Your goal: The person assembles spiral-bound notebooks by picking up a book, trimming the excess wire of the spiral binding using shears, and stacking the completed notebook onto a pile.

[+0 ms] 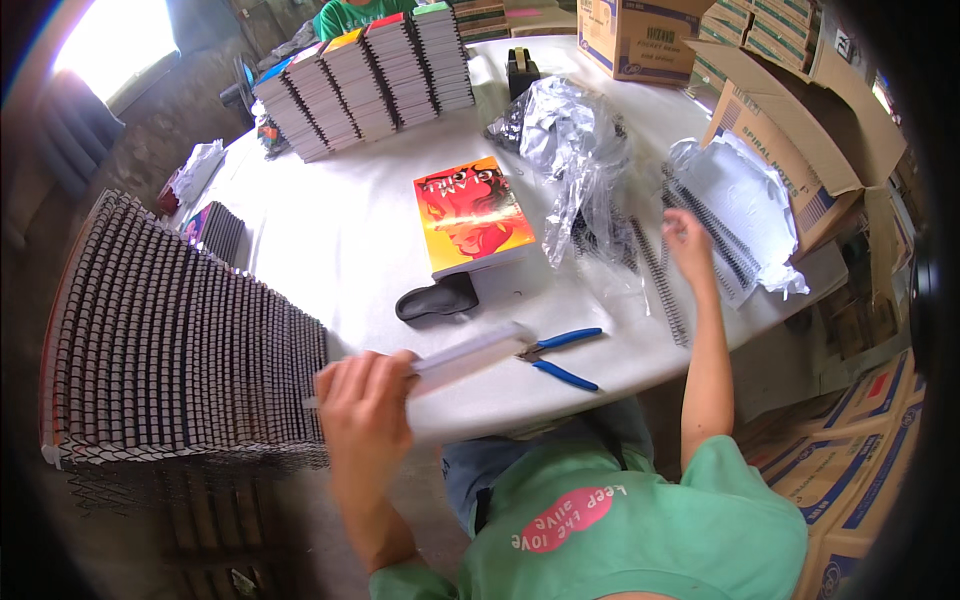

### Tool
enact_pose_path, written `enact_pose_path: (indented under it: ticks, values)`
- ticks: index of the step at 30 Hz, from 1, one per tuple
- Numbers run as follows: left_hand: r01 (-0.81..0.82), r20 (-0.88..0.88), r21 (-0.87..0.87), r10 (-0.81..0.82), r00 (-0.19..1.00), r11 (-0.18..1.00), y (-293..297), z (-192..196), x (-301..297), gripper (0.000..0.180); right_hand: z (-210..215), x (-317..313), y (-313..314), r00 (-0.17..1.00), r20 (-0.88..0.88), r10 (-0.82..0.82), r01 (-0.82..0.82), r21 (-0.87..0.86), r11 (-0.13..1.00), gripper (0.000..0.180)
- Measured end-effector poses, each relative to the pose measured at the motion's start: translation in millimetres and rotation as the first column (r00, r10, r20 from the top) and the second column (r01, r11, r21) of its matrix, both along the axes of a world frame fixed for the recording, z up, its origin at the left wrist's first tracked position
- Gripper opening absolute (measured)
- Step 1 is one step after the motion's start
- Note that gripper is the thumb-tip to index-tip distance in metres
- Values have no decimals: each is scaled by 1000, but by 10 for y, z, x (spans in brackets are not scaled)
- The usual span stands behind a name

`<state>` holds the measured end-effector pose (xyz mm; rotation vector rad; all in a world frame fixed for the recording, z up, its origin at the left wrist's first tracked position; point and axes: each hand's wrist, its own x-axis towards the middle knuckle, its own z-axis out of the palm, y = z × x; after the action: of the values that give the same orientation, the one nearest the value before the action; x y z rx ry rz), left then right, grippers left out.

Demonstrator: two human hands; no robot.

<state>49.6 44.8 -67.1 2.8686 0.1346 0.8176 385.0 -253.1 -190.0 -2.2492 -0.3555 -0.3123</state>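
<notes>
My left hand (365, 400) is wrapped around a thin notebook (470, 358), held edge-on over the table's front edge and slightly blurred. Beyond it lie cutting pliers (565, 340) with blue handles, spread apart. My right hand (687, 238) is beside black spiral binding coils (718, 225) at the right; its fingers are curled together, and what they pinch, if anything, is too small to tell. Another long coil (660, 285) lies just left of that hand. At the table's middle is a stack of notebooks with a red and yellow cover (472, 215), with a dark pouch-like object (437, 299) in front.
Tall stacks of spiral-bound notebooks stand at left (190, 340) and at the back (370, 80). Crumpled clear plastic (570, 140) covers more coils near a black tape dispenser (521, 72). An open cardboard box (790, 140) leans at right. A person in green (355, 15) is across the table.
</notes>
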Motion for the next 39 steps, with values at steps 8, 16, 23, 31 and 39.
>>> enact_pose_path:
  ticks: [8, 16, 23, 31, 39]
  values:
    - [-113, -24, 151, 117, 993, 982, -204, -469, 73, 29, -26, -20, 242, 996, 50, -80, 95, -559, 824, 33]
    - [-215, 292, 199, 152, 944, 956, -210, -798, 218, 46, 645, 63, 17, 989, 146, 27, 31, -381, 924, 40]
    - [-246, 283, 198, 185, 941, 949, -180, -860, 179, 44, 1270, -1280, 389, 743, -97, 663, -620, 276, 735, 57]
    - [-191, 306, 137, 142, 941, 972, -225, -818, 267, 39, 647, -2319, 978, 288, -383, 878, -659, 586, 471, 80]
    - [-157, 361, 73, 121, 925, 985, -246, -879, 245, 51, 860, -1686, 824, 342, -401, 850, -591, 611, 526, 56]
